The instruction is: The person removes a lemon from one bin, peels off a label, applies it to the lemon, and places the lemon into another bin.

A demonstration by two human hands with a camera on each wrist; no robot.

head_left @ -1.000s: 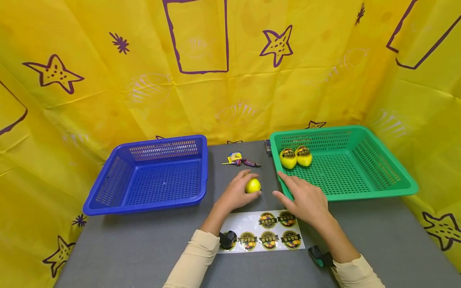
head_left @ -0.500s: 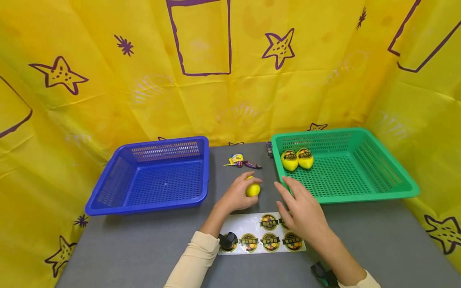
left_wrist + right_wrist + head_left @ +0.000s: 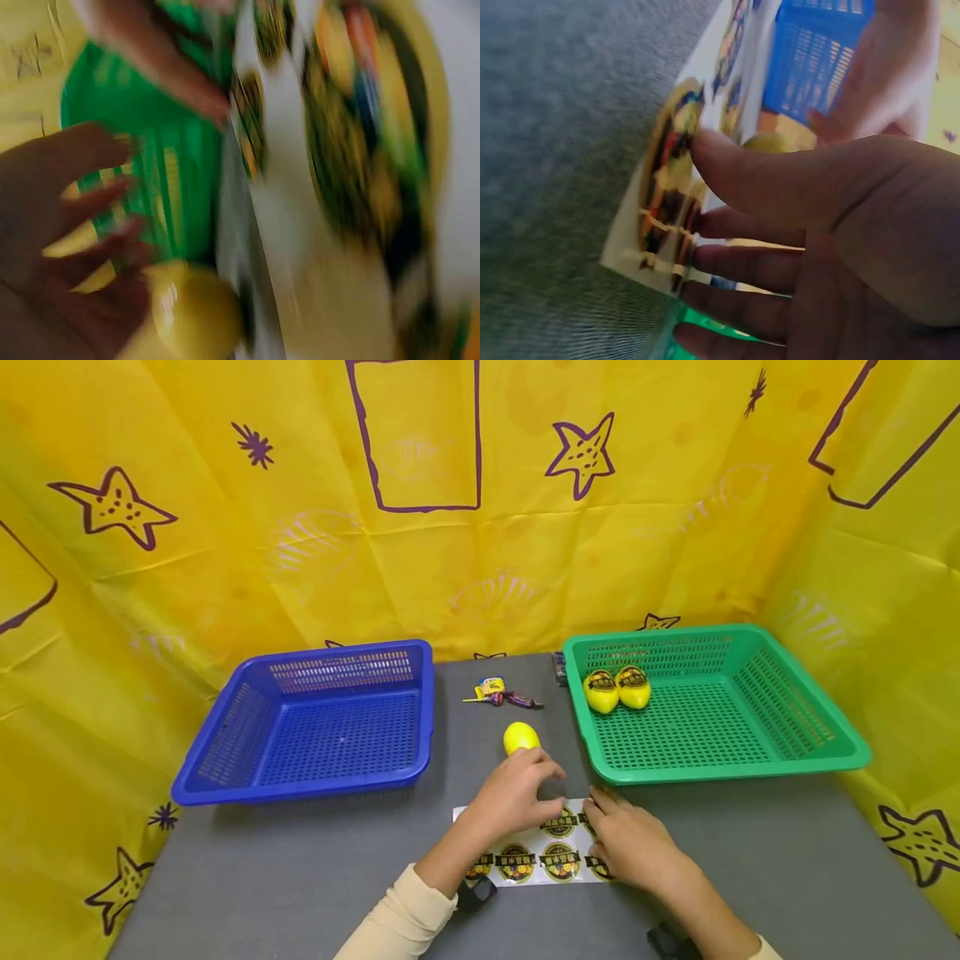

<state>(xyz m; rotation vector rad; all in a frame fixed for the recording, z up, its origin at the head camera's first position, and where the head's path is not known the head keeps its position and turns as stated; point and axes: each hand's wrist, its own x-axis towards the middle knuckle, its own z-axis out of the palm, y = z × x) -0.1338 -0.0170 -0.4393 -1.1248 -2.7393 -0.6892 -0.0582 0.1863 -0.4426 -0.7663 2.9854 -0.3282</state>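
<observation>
A plain yellow egg-shaped ball [image 3: 521, 737] lies free on the grey table [image 3: 300, 877], just beyond my left hand [image 3: 547, 789]. That hand hovers with relaxed fingers over the top edge of a sticker sheet [image 3: 536, 858] and holds nothing; in the left wrist view its fingers [image 3: 82, 217] are spread beside the ball [image 3: 195, 315]. My right hand [image 3: 600, 814] rests on the sheet's right end with straight fingers. In the right wrist view its thumb tip [image 3: 705, 146] touches a round sticker [image 3: 667, 172].
An empty blue basket [image 3: 315, 777] stands at the left. At the right a green basket [image 3: 727, 768] holds two yellow balls with stickers [image 3: 617, 688]. A few wrapped sweets [image 3: 501, 693] lie between the baskets. Yellow cloth walls the table on three sides.
My left hand let go of the yellow ball and drew back to the sticker sheet. My right hand came down from beside the green basket onto the sheet.
</observation>
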